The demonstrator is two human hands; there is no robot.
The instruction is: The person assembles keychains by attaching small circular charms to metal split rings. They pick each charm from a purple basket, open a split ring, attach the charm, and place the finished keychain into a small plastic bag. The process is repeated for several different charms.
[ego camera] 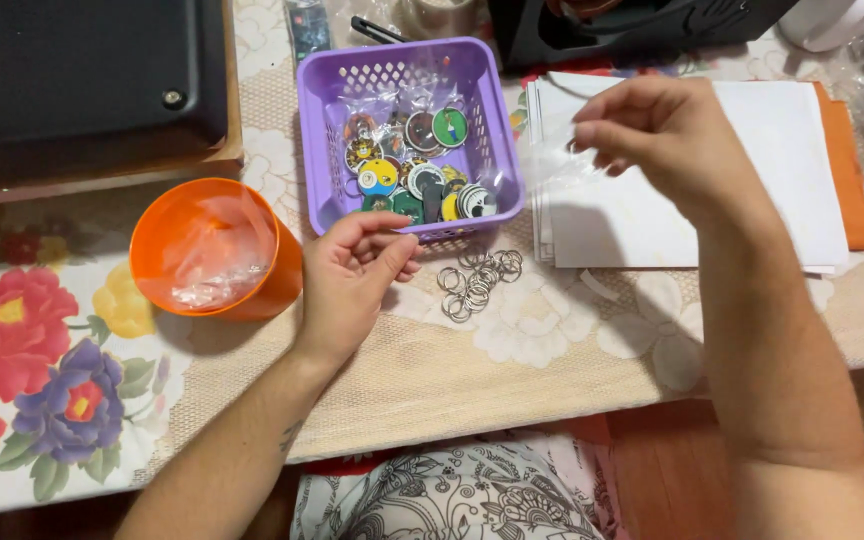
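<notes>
My right hand point(664, 135) is raised over a stack of white paper sheets point(792, 170), its fingers pinched on a small clear plastic bag point(550, 160). My left hand point(357, 272) rests on the table at the front edge of a purple plastic basket point(320, 150), fingers curled with the thumb against them; whether it holds anything small is hidden. The basket holds several round printed badges point(422, 165), some in clear bags. A pile of metal key rings point(477, 278) lies just right of my left hand.
An orange plastic cup point(252, 290) with clear bags inside stands left of my left hand. A dark flat device point(82, 80) sits at the back left. The table has a floral cloth point(42, 360). An orange sheet point(847, 170) lies under the paper.
</notes>
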